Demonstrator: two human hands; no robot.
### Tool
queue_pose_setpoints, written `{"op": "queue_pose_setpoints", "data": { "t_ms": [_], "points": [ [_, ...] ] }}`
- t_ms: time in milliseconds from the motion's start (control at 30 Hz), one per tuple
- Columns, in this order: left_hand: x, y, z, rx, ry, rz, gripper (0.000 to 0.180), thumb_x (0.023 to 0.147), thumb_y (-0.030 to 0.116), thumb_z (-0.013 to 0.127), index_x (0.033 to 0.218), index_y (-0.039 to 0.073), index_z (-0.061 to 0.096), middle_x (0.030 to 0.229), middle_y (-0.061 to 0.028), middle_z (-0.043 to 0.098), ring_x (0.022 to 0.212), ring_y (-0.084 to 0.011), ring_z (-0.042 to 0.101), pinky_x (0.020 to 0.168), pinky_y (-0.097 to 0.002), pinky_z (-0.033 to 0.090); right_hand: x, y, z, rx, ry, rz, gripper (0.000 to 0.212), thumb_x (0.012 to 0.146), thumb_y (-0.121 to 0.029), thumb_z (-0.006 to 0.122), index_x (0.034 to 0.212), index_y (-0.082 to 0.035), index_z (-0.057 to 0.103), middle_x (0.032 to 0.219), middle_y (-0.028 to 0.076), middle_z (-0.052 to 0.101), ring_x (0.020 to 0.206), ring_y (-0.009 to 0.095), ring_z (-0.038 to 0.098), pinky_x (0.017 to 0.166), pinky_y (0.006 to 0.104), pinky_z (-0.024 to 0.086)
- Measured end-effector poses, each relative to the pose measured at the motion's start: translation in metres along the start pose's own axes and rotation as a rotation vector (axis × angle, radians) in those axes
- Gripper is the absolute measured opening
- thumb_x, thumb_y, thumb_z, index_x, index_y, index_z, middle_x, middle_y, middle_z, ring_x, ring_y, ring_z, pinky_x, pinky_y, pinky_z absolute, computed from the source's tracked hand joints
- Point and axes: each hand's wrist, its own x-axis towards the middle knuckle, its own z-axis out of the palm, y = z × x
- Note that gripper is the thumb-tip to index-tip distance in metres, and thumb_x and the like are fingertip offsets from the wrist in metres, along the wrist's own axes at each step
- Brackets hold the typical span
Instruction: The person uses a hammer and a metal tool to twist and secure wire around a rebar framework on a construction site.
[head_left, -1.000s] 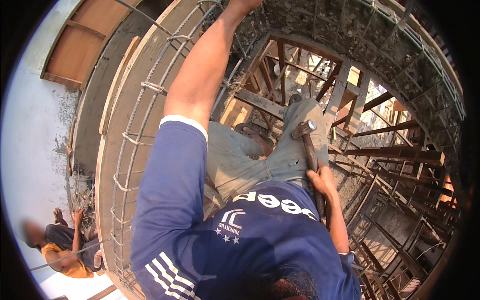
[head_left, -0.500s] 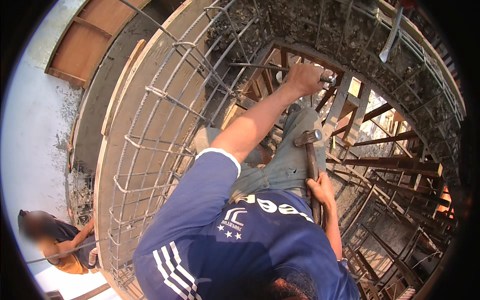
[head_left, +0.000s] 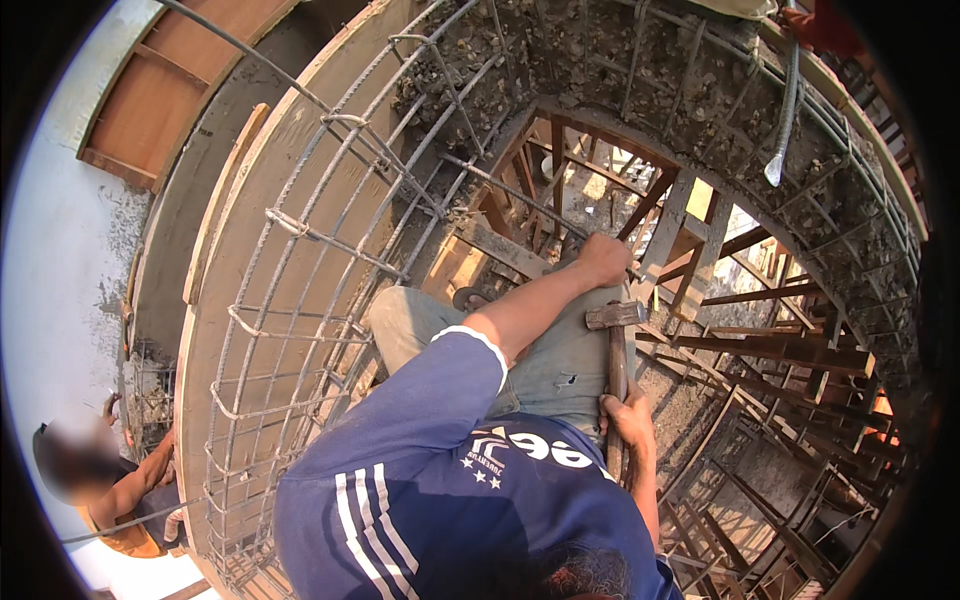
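Observation:
My left hand (head_left: 605,261) is closed in a fist near the outer end of a ribbed steel bar (head_left: 515,195). The bar slants from the rebar cage down to that fist, where its tip is hidden. My right hand (head_left: 630,418) grips the wooden handle of a hammer (head_left: 617,316), head upward, over my thigh. The metal head lies just below my left fist in the picture, apart from it. Grey-green trousers (head_left: 555,345) with a small tear show beneath both arms.
A tied rebar cage (head_left: 290,222) curves along the left beside a plywood form (head_left: 235,260). Rough concrete (head_left: 600,70) rings a timber-framed opening with beams (head_left: 780,350) below. Another person (head_left: 125,500) is at lower left. A pale hose-like rod (head_left: 785,125) hangs at upper right.
My left hand has come down toward my body, swinging the bar's outer end with it. The hammer sits slightly lower, still in my right hand. The other person's arm has risen.

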Motion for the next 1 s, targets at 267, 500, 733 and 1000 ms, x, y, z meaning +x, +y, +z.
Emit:
{"op": "queue_pose_setpoints", "data": {
  "t_ms": [267,500,733,1000],
  "points": [
    [-0.015,-0.001,-0.132,-0.159,0.500,-0.018,0.019,0.077,0.032,0.070,0.081,0.014,0.073,0.078,-0.0104,0.071,0.075,-0.0322,0.070,0.063,-0.0438,0.053,-0.011,-0.026,-0.003,0.121,0.028,-0.077,0.016,0.085,-0.002,0.060,0.099,0.001,0.052,0.066,0.005,0.054,0.048,0.015,0.054,0.044,0.0301,0.045],
    [-0.054,-0.013,-0.187,-0.194,0.808,0.048,0.014,0.079,0.026,0.071,0.074,0.013,0.068,0.074,-0.0100,0.068,0.071,-0.0327,0.066,0.063,-0.0436,0.048,-0.104,-0.132,-0.061,0.418,0.597,-0.993,0.025,0.096,-0.012,0.058,0.115,0.000,0.048,0.077,0.005,0.048,0.055,0.013,0.047,0.048,0.0273,0.045],
    [-0.067,-0.016,-0.198,-0.177,0.843,0.016,0.042,0.092,0.041,0.063,0.067,0.009,0.064,0.068,-0.0157,0.065,0.071,-0.0390,0.066,0.061,-0.0493,0.050,-0.142,-0.230,-0.067,0.858,0.851,-1.848,0.015,0.083,-0.012,0.056,0.072,-0.010,0.046,0.066,0.001,0.038,0.061,0.016,0.045,0.065,0.0326,0.042],
    [-0.091,-0.026,-0.186,-0.167,0.737,-0.043,0.026,0.086,0.036,0.067,0.074,0.013,0.068,0.073,-0.0148,0.067,0.071,-0.0385,0.066,0.061,-0.0484,0.050,-0.031,-0.113,0.034,0.102,0.103,-0.428,0.014,0.087,-0.005,0.059,0.095,-0.002,0.048,0.069,0.005,0.052,0.047,0.014,0.052,0.042,0.0302,0.044]
  ]
}}
